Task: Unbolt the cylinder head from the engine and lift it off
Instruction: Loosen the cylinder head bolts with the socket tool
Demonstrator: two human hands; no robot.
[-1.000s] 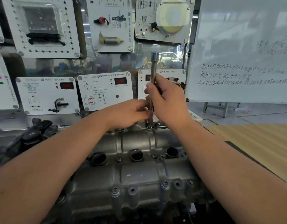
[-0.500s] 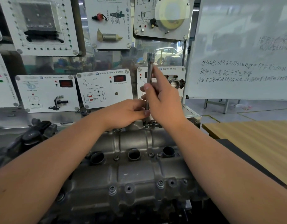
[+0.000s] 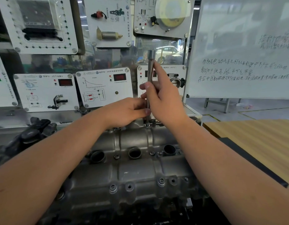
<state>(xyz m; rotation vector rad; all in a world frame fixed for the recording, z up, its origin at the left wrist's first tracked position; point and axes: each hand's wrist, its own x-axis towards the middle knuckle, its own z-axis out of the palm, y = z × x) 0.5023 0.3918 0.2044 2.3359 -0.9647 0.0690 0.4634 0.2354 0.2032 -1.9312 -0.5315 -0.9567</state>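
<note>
The grey metal cylinder head (image 3: 132, 169) lies in front of me, with three round plug wells along its middle and several bolts near its front edge. A long steel socket extension (image 3: 150, 69) stands upright on a bolt at the head's far edge. My right hand (image 3: 163, 98) holds the shaft between thumb and fingers, its forefinger stretched up along the bar. My left hand (image 3: 127, 111) pinches the lower part of the shaft just above the head.
Behind the engine stands a display wall of white training panels (image 3: 48, 91) with sensors and red readouts. A whiteboard (image 3: 244, 51) with handwriting is at the right. A wooden table top (image 3: 257, 140) with a dark edge lies right of the engine. Black engine parts (image 3: 26, 137) sit at the left.
My right hand's forefinger has stretched up along the bar while thumb and fingers shift round the shaft. The left hand stays low on the shaft. The view has tilted slightly.
</note>
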